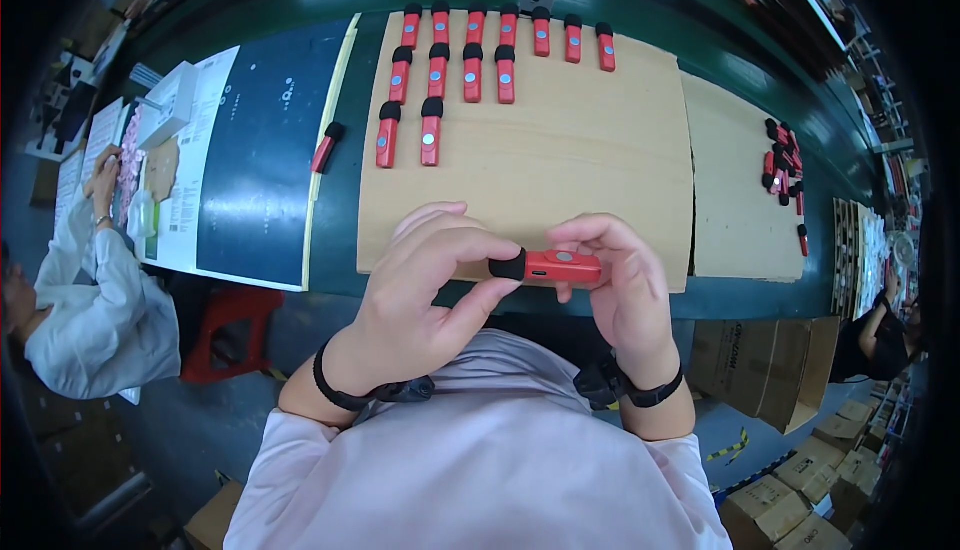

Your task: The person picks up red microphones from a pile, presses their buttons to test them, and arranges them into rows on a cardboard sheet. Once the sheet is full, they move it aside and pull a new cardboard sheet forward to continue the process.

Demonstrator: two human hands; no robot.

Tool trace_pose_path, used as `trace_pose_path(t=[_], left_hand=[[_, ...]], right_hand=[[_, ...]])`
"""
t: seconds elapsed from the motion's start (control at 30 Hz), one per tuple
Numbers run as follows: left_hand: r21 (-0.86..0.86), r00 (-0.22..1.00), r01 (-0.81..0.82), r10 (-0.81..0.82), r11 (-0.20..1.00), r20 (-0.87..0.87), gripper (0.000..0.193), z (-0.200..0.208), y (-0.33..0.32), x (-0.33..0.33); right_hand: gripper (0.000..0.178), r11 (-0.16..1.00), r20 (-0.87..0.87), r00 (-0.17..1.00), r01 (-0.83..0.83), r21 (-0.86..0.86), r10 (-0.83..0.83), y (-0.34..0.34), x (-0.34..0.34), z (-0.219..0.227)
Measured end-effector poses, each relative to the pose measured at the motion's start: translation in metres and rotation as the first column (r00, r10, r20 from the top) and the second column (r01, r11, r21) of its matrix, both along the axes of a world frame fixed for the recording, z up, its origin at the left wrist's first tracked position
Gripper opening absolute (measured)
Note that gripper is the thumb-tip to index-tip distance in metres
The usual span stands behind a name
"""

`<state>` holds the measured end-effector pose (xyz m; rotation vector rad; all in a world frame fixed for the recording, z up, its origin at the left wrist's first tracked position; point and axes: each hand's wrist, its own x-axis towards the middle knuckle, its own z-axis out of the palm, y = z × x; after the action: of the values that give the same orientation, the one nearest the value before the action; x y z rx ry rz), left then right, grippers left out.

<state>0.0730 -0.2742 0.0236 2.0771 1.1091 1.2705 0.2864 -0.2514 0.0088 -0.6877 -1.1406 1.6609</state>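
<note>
Between my hands, above the near edge of the cardboard sheet, is a small red microphone [575, 268] with a black foam cap [507, 264]. It lies sideways, the cap toward the left; a round silvery spot and a dark slot show on its body. My left hand [415, 285] pinches the cap between thumb and forefinger. My right hand [630, 285] is closed around the other end of the red body, some of its fingers hidden behind it. Beyond them, similar microphones [472, 80] lie in rows on the cardboard sheet [560, 165], caps pointing away from me.
Another microphone [325, 148] lies left of the cardboard, beside a dark blue printed sheet [265, 150]. A pile of microphones [782, 165] rests on a second cardboard piece [735, 210] at right. A co-worker [100, 300] sits at left near a red stool [228, 335]; cartons [770, 370] stand right.
</note>
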Motion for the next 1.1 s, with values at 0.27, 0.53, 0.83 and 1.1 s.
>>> trace_pose_path(t=[0.27, 0.53, 0.83, 1.1], left_hand=[[-0.026, 0.999, 0.033, -0.034, 0.999, -0.018, 0.027, 0.001, -0.01, 0.007], [-0.164, 0.995, 0.1, -0.098, 0.981, 0.025, 0.033, 0.001, -0.011, 0.008], [-0.105, 0.992, 0.1, -0.091, 0.989, 0.09, 0.03, -0.003, -0.008, 0.014], [-0.072, 0.995, 0.088, -0.084, 0.994, 0.06, 0.03, -0.006, -0.008, 0.012]], right_hand=[[0.029, 0.995, 0.229, 0.97, -0.071, -0.066, 0.085, -0.015, 0.008, 0.012], [0.029, 0.889, 0.447, 0.882, -0.077, 0.451, -0.15, -0.02, 0.01, 0.006], [0.031, 0.832, 0.417, 0.88, -0.046, 0.553, -0.228, -0.02, 0.008, 0.001], [0.032, 0.76, 0.378, 0.869, -0.003, 0.65, -0.32, -0.017, 0.0, -0.001]])
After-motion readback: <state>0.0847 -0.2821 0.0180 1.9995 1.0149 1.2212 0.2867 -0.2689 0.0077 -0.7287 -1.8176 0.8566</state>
